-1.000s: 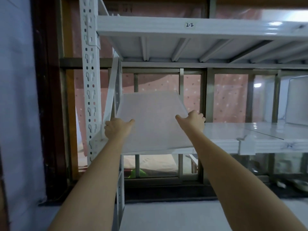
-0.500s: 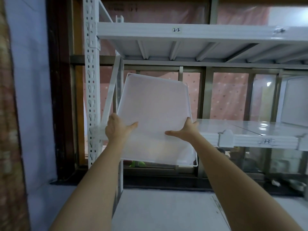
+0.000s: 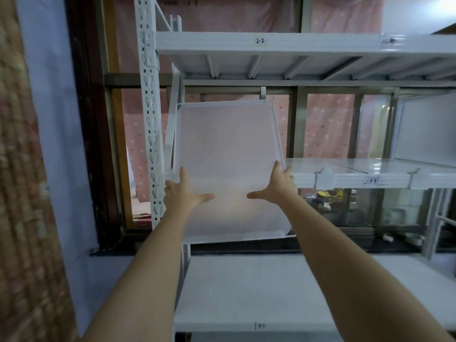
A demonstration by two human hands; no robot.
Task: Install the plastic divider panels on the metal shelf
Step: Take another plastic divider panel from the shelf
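Note:
I hold a translucent white plastic divider panel (image 3: 227,154) nearly upright in front of the left end of the white metal shelf (image 3: 355,180). Its top leans slightly away and to the left. My left hand (image 3: 181,192) grips the panel's left edge, thumb spread across the face. At the right edge my right hand (image 3: 280,187) grips the same way. The panel's bottom edge hangs below the middle shelf level, marked 3-3. A second white panel (image 3: 424,129) stands on that shelf at the far right.
The perforated white upright post (image 3: 148,119) stands just left of the panel. The upper shelf (image 3: 259,41), marked 2-2, runs overhead and a lower shelf board (image 3: 246,292) lies beneath my arms. A window frame and dotted pink curtain lie behind; a wall is at left.
The panel went from lying flat on the middle shelf to nearly upright, pulled out toward me and lower. Both hands kept their hold on its side edges.

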